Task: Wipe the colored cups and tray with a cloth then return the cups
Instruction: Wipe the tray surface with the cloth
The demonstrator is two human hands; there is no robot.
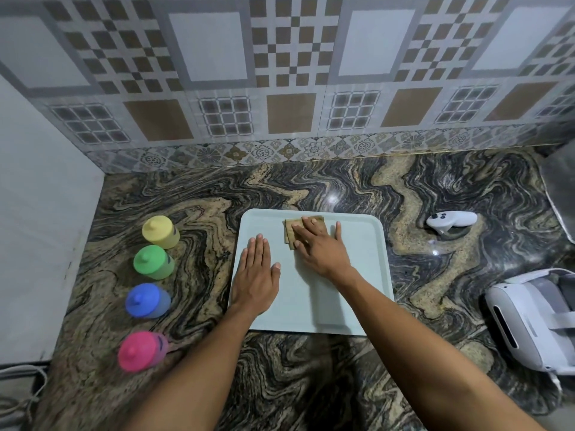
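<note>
Left hand (256, 272) flat on tray (367, 275), right hand (320, 247) flat on cloth (288, 236); marbled counter (311, 384), tiles (211, 48)

We see a swirled dark-and-tan stone worktop (311, 188) under everything. Right of the right grip (320, 247), well apart: white controller (451, 222). Further right & nearer us: white VR headset (529, 321) w/ strap. Beyond the grip: patterned tile wall (280, 73). Far left: plain side wall (37, 213), cables (18, 377) at its foot.
</note>
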